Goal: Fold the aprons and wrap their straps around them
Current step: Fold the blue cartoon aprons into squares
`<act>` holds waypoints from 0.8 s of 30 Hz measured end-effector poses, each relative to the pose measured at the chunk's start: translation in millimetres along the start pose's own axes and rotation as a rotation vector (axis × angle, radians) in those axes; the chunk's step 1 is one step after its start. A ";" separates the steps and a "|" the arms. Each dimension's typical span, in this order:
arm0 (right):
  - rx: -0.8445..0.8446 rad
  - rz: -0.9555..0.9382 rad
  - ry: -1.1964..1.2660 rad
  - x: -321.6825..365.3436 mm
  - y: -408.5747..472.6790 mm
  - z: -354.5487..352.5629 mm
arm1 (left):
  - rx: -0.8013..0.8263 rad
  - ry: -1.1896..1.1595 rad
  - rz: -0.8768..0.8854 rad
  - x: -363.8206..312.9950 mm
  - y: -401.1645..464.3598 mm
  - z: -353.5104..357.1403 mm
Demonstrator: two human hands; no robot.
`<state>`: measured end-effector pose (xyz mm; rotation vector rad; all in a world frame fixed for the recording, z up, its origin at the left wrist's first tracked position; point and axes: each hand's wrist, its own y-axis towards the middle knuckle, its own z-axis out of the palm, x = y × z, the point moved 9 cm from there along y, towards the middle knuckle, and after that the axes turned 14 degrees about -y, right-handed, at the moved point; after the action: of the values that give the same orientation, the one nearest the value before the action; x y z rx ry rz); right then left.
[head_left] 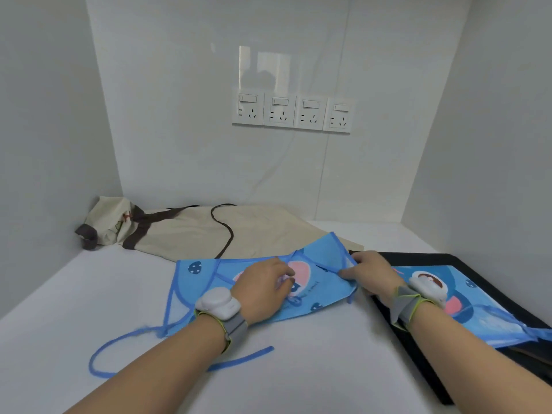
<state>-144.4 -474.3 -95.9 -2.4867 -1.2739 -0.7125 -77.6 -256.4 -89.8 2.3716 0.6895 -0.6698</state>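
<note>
A blue cartoon-print apron (206, 282) lies partly folded on the white table in front of me. My left hand (263, 289) presses flat on its middle, fingers curled over the pink print. My right hand (372, 271) pinches the apron's folded right edge, where a thin blue strap crosses. A long blue strap (98, 354) loops loose on the table at the lower left. A second blue apron (478, 306) lies on a black tray (418, 354) at the right. A beige apron with brown straps (191, 231) lies spread behind.
A rolled beige bundle wrapped in a brown strap (110, 222) sits in the back left corner. White walls close in the table on three sides, with a row of wall sockets (292, 113) at the back. Bare white tabletop (313, 369) shows near me.
</note>
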 end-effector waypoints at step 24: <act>-0.274 -0.211 -0.020 14.0 -23.8 -94.6 | 0.258 0.202 -0.116 -7.8 0.1 86.1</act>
<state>-185.8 -491.9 -8.2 -2.5982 -1.5564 -0.9740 -108.9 -314.0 -146.2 2.6800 0.8785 -0.6035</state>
